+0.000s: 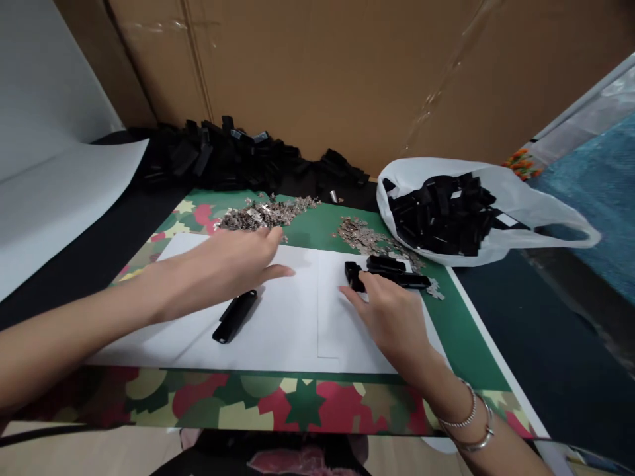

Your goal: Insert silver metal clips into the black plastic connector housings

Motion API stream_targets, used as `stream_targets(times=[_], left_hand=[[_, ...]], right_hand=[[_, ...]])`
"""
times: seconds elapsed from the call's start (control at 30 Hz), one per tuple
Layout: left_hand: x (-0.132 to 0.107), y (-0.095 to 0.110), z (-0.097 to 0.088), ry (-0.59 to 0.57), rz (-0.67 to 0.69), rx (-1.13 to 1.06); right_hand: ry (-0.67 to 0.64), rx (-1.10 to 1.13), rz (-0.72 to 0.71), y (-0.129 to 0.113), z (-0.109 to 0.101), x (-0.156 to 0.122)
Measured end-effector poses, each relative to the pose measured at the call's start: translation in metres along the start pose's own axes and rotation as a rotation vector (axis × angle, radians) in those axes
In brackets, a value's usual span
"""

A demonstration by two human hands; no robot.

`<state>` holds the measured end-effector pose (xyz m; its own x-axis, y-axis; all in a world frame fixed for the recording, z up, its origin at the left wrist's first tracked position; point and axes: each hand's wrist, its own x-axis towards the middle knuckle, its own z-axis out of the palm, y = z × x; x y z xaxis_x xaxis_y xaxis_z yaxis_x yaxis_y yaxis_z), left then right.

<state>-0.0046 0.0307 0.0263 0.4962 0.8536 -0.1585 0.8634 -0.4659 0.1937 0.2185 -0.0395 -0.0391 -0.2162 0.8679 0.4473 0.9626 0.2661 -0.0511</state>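
My left hand (238, 261) is over the upper left of the white paper (292, 324). Its thumb stands apart from the fingers, and their tips reach to the edge of a pile of small silvery metal pieces (268, 213). Below this hand a narrow black plastic piece (235, 317) lies slanted on the paper. On the right side of the paper, my right hand (391, 307) has its thumb spread from the index finger, which touches or nearly touches a black plastic piece (352, 275). Other black pieces (385, 264) lie just beyond; the hand partly hides them.
A second pile of metal bits (364, 236) lies behind the right hand. A white plastic bag (526, 192) full of black pieces stands at the back right. Many black pieces (218, 155) are heaped along the cardboard wall (297, 73). A small metal cone (334, 196) lies between the piles.
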Motion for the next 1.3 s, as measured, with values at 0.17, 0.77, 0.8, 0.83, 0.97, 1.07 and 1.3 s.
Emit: stream_targets(times=[0.17,0.77,0.8,0.83,0.97,1.07,1.3], left_hand=[[-0.018,-0.026,0.011,-0.19,-0.016,-0.025],[0.011,0.025,0.038,-0.613,-0.224,-1.536],[0.01,0.026,0.039,-0.626,-0.223,-1.541],[0.009,0.027,0.039,-0.638,-0.216,-1.545],[0.006,0.032,0.037,-0.637,-0.178,-1.564],[0.005,0.033,0.038,-0.625,-0.167,-1.563],[0.004,0.034,0.043,-0.615,-0.119,-1.519]], right_hand=[[-0.045,0.195,0.06,0.005,-0.003,0.003],[-0.249,1.38,0.217,-0.008,-0.031,0.011],[-0.252,1.387,0.226,-0.009,-0.03,0.011],[-0.256,1.387,0.234,-0.009,-0.029,0.01],[-0.253,1.365,0.258,-0.01,-0.026,0.01],[-0.242,1.335,0.255,-0.01,-0.024,0.009],[-0.192,1.251,0.195,-0.014,-0.023,0.006]])
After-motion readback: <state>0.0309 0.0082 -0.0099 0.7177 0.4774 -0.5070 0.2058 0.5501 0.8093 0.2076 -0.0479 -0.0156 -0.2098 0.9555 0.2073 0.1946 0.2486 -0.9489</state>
